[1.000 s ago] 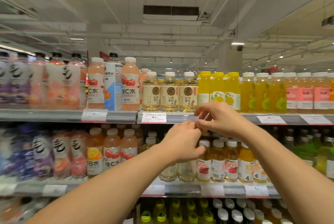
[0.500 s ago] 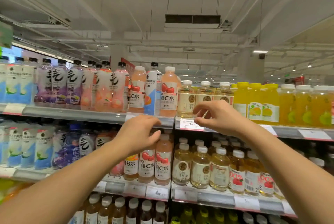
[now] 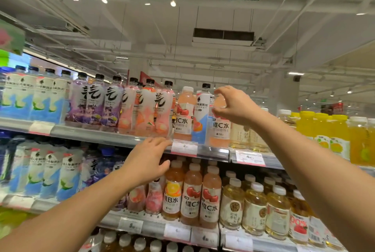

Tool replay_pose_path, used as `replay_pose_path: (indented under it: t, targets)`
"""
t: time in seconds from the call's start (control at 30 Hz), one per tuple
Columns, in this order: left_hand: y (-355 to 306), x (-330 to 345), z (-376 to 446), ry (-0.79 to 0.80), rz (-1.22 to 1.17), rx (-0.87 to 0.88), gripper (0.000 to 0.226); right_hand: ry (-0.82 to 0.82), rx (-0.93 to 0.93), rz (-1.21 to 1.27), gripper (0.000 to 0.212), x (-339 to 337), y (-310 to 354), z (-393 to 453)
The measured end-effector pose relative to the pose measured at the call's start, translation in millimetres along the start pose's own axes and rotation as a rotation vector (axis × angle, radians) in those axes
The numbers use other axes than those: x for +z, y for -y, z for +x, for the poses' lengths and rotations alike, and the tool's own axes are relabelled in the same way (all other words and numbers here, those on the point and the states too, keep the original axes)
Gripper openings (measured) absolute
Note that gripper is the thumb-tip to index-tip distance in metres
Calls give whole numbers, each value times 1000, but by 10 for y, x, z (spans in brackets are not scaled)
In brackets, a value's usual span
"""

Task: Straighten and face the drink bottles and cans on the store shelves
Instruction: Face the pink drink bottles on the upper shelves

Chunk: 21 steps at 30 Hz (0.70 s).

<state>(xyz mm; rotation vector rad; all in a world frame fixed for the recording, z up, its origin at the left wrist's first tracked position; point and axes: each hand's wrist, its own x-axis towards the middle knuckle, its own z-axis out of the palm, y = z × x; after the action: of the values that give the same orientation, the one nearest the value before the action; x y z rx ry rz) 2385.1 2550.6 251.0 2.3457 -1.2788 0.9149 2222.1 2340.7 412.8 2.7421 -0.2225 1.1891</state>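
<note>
A pink bottle point(image 3: 221, 127) with a white label stands on the top shelf point(image 3: 113, 137), and the right hand point(image 3: 233, 105) curls its thumb and fingers around the top part of it. Just left of that bottle is a white and blue bottle point(image 3: 203, 113) with a black cap, then another pink bottle point(image 3: 183, 113) with a white cap. Below them, the left hand point(image 3: 146, 160) rests with loose, spread fingers on the shelf's front edge, next to a price tag point(image 3: 184, 148).
</note>
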Motion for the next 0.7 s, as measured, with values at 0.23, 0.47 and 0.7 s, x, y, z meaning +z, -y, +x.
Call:
replay_pose_path:
  t: [0.23, 0.47, 0.7]
  targets:
    - [242, 360, -16, 61, 24, -1, 72, 48, 84, -73, 73, 168, 163, 545]
    - [312, 390, 67, -22, -8, 72, 64, 79, 148, -111, 67, 356, 194, 770]
    - [353, 378, 126, -43, -19, 67, 63, 62, 200, -118, 62, 432, 147, 955]
